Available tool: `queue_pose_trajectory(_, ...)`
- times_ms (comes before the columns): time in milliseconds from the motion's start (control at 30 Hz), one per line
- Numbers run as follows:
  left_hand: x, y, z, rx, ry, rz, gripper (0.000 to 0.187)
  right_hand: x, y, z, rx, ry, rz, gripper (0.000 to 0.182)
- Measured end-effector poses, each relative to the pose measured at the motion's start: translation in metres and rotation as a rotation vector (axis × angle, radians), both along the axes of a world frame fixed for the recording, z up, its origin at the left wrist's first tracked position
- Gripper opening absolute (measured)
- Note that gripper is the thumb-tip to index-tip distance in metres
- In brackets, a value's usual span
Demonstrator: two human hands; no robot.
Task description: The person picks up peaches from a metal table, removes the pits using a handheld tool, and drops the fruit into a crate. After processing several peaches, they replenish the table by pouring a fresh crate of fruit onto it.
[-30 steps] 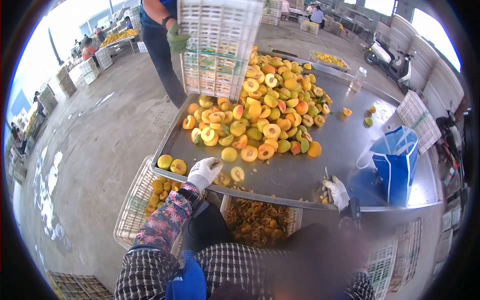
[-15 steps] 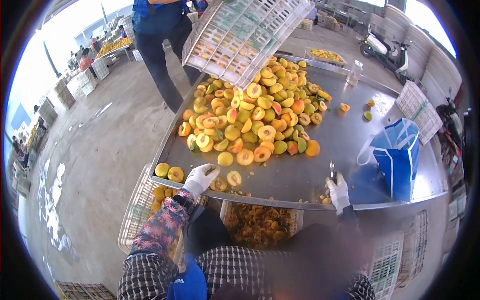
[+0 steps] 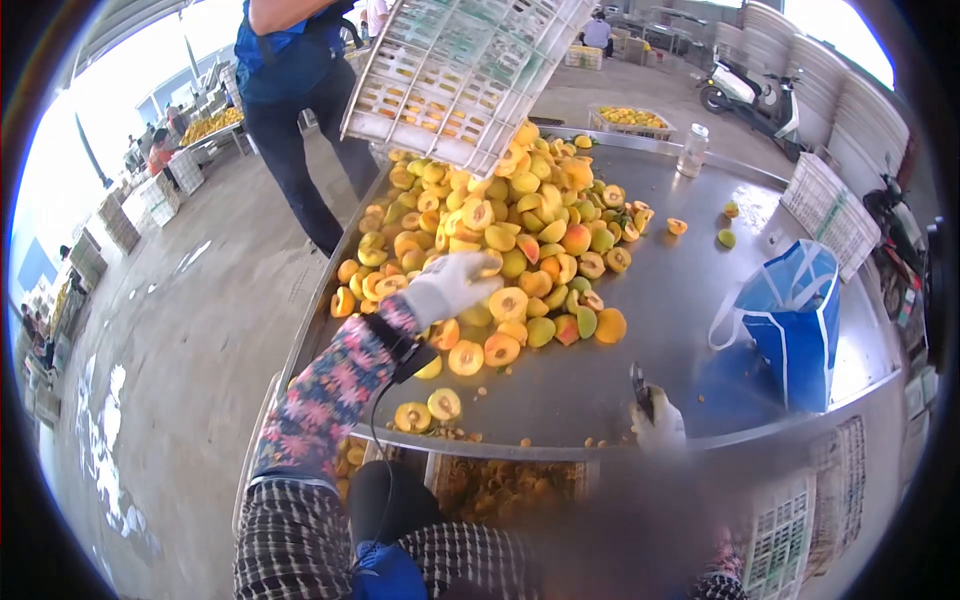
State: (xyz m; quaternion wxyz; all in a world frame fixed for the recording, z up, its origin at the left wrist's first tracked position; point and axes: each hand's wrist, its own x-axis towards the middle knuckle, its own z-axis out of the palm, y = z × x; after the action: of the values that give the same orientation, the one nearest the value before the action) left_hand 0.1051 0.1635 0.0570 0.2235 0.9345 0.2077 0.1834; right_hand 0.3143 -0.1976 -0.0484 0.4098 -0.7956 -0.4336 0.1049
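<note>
A heap of peaches [image 3: 545, 235], many halved with pits or hollows showing, covers part of the metal table [image 3: 690, 290]. My left hand [image 3: 452, 287], in a white glove, reaches onto the heap's near side. Its fingers stretch over the fruit; their tips are partly lost among the halves. Two peach halves [image 3: 428, 408] lie cut side up near the table's front edge. Over that edge on the right, my gloved right hand [image 3: 660, 425] is closed on pliers [image 3: 641, 388], jaws pointing up. Blur covers the right forearm.
A person [image 3: 300, 90] stands across the table beside a white plastic crate [image 3: 465, 80] tilted over the heap. A blue bag [image 3: 800, 335] and a clear jar [image 3: 692, 150] stand at right. Beneath the front edge is a crate of scraps [image 3: 510, 490]. Several loose pits lie along the edge.
My left hand has moved from the table's front edge forward onto the peach heap. My right hand keeps the pliers, slightly lower in view. The crate remains tilted, and more fruit lies beneath it.
</note>
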Motion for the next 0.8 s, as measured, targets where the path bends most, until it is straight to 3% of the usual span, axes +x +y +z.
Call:
queue_pose_trajectory(133,0.091,0.026,0.003,0.213,-0.198,-0.092,0.036,-0.002,0.001,0.003,-0.043,0.022,-0.045,0.034)
queue_pose_trajectory(233,0.144,0.013,0.01,0.356,-0.216,-0.326,0.033,-0.002,0.003,0.001,-0.047,0.055,-0.102,0.033)
queue_pose_trajectory(333,0.19,0.009,0.015,0.469,-0.329,-0.302,0.036,0.0,0.003,0.025,-0.016,0.117,-0.021,0.032)
queue_pose_trajectory(367,0.205,0.014,0.02,0.543,-0.351,-0.147,0.041,0.002,0.002,0.03,0.013,0.13,0.023,0.031)
queue_pose_trajectory(433,0.237,0.061,0.018,0.653,-0.334,-0.047,0.053,0.005,0.003,0.031,0.037,0.136,0.039,0.031)
queue_pose_trajectory(500,0.256,0.096,0.037,0.498,0.015,0.204,0.077,0.008,0.001,0.029,0.046,0.192,0.043,0.032)
queue_pose_trajectory(567,0.259,0.133,0.029,0.224,0.243,0.303,0.082,0.011,0.001,0.021,0.096,0.169,0.028,0.032)
queue_pose_trajectory(600,0.256,0.14,0.021,0.322,0.361,0.329,0.083,0.013,-0.001,0.02,0.116,0.152,0.019,0.032)
queue_pose_trajectory(667,0.25,0.133,0.01,0.432,0.423,0.307,0.08,0.015,-0.002,0.026,0.059,0.244,-0.003,0.032)
queue_pose_trajectory(700,0.245,0.133,0.005,0.358,0.441,0.296,0.079,0.012,-0.002,0.03,0.029,0.299,-0.004,0.032)
queue_pose_trajectory(800,0.228,0.133,0.0,0.258,0.491,0.237,0.073,0.005,0.002,0.022,-0.033,0.171,-0.079,0.031)
